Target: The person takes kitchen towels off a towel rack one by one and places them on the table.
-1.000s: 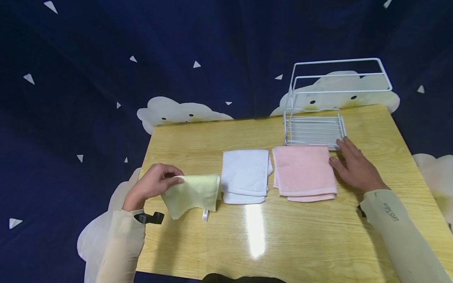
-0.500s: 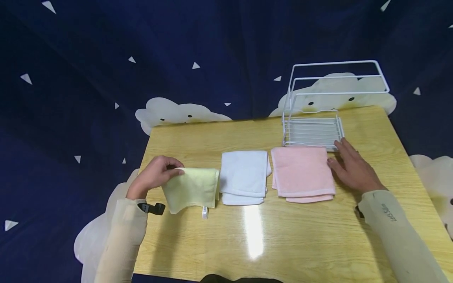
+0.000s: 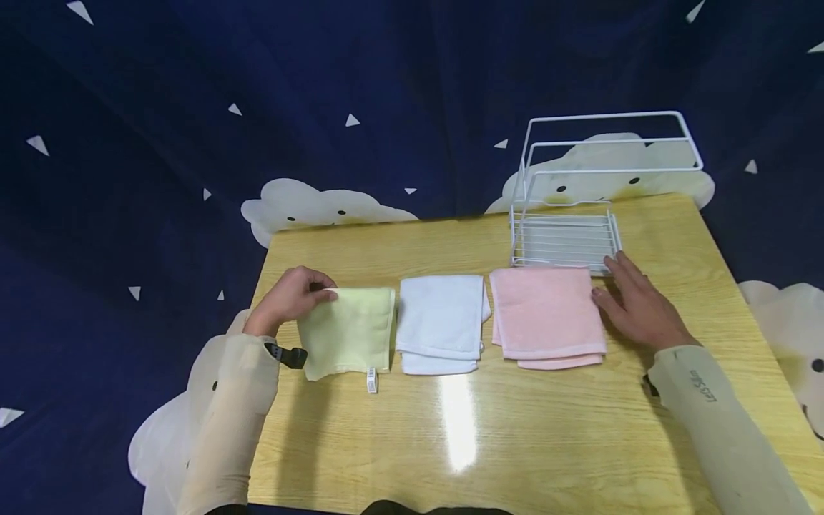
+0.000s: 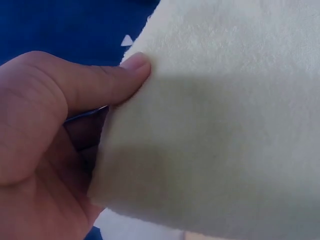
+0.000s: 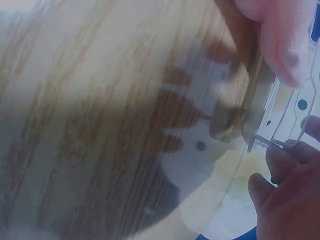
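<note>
At the left of the table, my left hand (image 3: 292,297) pinches the upper left corner of a pale yellow towel (image 3: 350,332) between thumb and fingers. A white label hangs from the towel's lower edge. In the left wrist view the thumb (image 4: 107,85) lies on the fuzzy cloth, its other fingers partly hidden behind. To its right lie a folded white towel (image 3: 440,315) and a folded pink towel (image 3: 547,315). My right hand (image 3: 644,307) rests with fingers extended, fingertips at the front right corner of the white wire rack (image 3: 616,232) and thumb at the pink towel's right edge.
The rack stands at the back right of the wooden table (image 3: 373,458), its tall wire frame rising on the left side. Behind the table hangs a dark blue curtain (image 3: 386,71) with white triangles and clouds. A bright reflection crosses the tabletop's middle.
My left hand has moved up and away toward the back of the table, and the yellow towel has come with it, hanging flatter and more spread. The right hand has stayed at the rack.
</note>
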Available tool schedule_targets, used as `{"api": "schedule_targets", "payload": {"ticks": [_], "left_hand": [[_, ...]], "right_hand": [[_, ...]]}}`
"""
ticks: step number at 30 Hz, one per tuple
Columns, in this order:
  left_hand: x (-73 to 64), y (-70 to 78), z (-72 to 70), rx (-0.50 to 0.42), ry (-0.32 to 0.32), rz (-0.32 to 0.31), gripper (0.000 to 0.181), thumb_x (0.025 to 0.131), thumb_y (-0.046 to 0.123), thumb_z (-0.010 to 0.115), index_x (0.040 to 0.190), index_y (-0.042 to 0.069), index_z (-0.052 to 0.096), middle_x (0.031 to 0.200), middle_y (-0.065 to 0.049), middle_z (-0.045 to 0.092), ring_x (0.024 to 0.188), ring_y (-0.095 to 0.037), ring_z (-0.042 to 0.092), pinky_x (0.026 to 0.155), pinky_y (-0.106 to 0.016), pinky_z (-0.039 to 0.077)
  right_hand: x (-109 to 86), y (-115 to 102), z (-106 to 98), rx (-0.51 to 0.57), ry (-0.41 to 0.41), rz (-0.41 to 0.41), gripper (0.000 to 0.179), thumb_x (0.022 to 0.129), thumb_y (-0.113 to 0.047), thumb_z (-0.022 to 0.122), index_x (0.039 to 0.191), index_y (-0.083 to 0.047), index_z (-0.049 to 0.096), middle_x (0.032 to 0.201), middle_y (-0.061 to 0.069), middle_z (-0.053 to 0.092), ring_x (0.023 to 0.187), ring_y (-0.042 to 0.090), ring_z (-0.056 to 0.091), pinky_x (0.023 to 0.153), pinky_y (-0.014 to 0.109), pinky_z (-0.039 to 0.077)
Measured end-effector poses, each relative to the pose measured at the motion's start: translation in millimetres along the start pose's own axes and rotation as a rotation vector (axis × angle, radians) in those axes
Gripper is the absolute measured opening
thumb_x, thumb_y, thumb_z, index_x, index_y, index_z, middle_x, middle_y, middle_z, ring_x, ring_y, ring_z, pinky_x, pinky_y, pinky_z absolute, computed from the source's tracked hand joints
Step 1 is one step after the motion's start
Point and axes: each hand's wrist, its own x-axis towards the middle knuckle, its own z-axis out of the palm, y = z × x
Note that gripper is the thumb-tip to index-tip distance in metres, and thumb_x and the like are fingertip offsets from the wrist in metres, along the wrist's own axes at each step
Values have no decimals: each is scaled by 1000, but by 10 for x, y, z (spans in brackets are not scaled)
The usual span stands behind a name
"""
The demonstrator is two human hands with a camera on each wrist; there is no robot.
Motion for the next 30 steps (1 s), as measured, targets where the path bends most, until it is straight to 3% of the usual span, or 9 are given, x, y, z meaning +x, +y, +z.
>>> {"api": "schedule_targets", "payload": {"ticks": [14,26,30], "left_hand": [[306,-153,155,67,-37,-33,10,93,11,74,97,3,78,92,-8,73,76,-19,64,72,-41,52],[501,-256,188,51,-73,-96,12,93,11,73,99,2,78,96,-11,73,79,-22,63,73,-41,51],[563,-335,220,55,-78,-81,11,92,10,74,98,1,78,94,-10,73,78,-21,62,72,-40,51]], "right_hand": [[3,-23,-20,5,-2,-11,74,106,-45,44,162,-10,10,167,18,1,148,47,11,105,71,21],[8,-22,-15,6,-4,-5,75,106,-46,44,163,-12,10,167,17,0,149,45,10,105,71,22],[8,-24,-13,7,-4,-2,75,106,-46,43,162,-11,10,167,17,0,149,45,10,105,71,21]]}}
